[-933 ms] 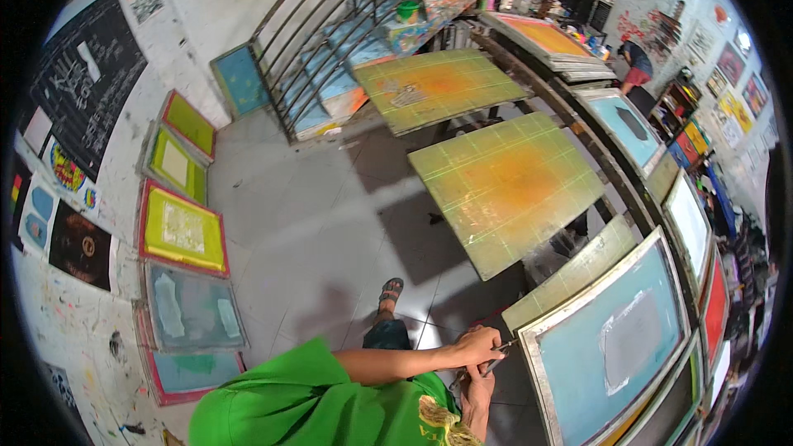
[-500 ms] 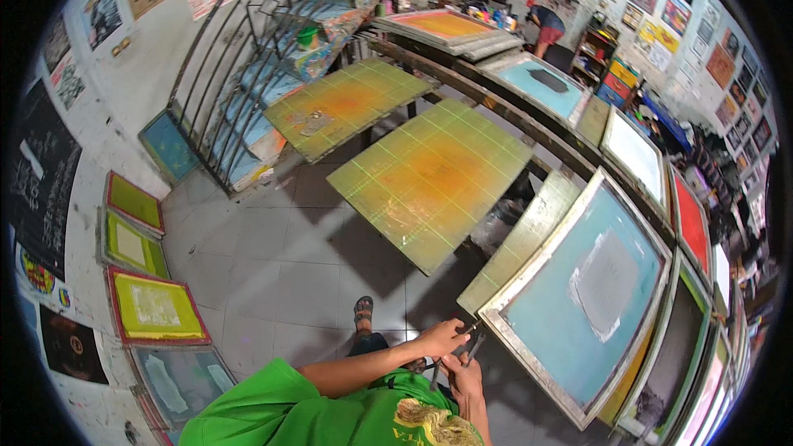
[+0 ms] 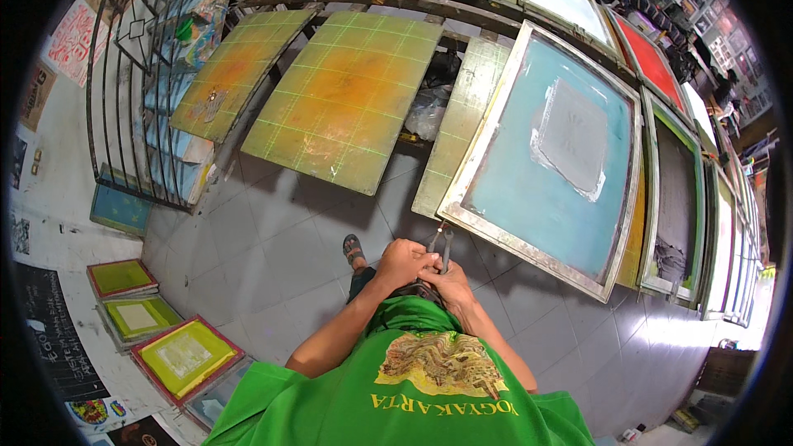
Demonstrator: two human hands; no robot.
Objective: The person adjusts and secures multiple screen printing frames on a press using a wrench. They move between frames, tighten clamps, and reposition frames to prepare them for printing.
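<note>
Head: wrench (image 3: 447, 251) in R grip (image 3: 453, 287)

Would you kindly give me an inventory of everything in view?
Tool: one or two (unclear), grey, lower centre
Boards: at least three, yellow-green, two orange-stained, ahead
Plastic bag: one, clear, between boards
Blue screens: two, blue, centre right and top
White screen: one, white, upper right
Red screen: one, red, upper right
Dark screen: one, dark, right
Yellow screens: three, yellow-green, lower left
Railing: one, dark, upper left
Stairs: one flight, multicoloured, behind railing
Chalkboard: one, black, lower left
Posters: several, mixed, both sides
Floor: one, grey, below
Sandal: one, dark, left foot
Shirt: one, green, bottom
Left hand, right hand: two, bare, at the tool
</note>
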